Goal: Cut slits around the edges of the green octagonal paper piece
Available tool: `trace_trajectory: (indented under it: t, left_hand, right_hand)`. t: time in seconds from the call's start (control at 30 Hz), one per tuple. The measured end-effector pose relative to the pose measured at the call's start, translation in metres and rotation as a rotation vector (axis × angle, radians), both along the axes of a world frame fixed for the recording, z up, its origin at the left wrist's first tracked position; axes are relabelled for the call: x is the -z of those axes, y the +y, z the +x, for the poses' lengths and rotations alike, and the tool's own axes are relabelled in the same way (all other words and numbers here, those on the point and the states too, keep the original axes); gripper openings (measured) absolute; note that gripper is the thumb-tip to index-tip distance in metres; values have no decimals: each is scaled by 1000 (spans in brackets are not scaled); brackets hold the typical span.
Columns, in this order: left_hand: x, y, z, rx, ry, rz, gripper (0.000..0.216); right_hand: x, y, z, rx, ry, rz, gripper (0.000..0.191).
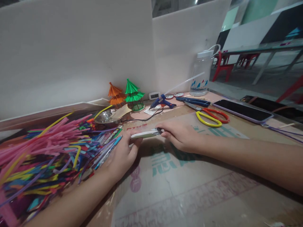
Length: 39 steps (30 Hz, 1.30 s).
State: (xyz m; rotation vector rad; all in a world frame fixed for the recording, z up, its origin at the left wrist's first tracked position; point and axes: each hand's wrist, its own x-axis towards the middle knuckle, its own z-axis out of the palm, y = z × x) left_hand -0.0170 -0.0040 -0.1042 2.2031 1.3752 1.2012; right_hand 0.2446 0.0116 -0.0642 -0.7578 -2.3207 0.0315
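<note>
In the middle of the head view, my left hand (126, 154) grips one end of a thin, flat white piece (144, 134), held nearly level above the printed sheet. My right hand (178, 135) closes at the other end, fingers pinched around a small dark bit (159, 129). Whether that bit belongs to the white piece I cannot tell; the fingers hide part of it. Beside my left hand lie several pens (107, 154) and a large heap of coloured pipe cleaners (54, 148). Beyond my right hand are scissors with one yellow and one red handle loop (209, 119).
A blue glue gun (162, 101), small digital clock (154, 95), orange paper model (116, 94), green paper model (133, 94) and metal bowl (104, 117) stand near the white partition. Dark-blue pliers (193, 101), a phone (243, 110) and a clear water jug (201, 75) are at right.
</note>
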Motion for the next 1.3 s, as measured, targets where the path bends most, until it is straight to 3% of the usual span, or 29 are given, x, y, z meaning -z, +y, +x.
trace_trajectory:
  t: [0.53,0.8,1.3]
  left_hand:
    - [-2,0,1,53,21,-3,17]
    - [-1,2,1,1,-38,-15,23]
    - [-9,-5,1,72,164,57,22]
  right_hand:
    - [-5,-1,0,9,-66,-75,29]
    - [4,8,4,32,18,-40,38]
    - [-9,-7,-4,-55,-48,-31,34]
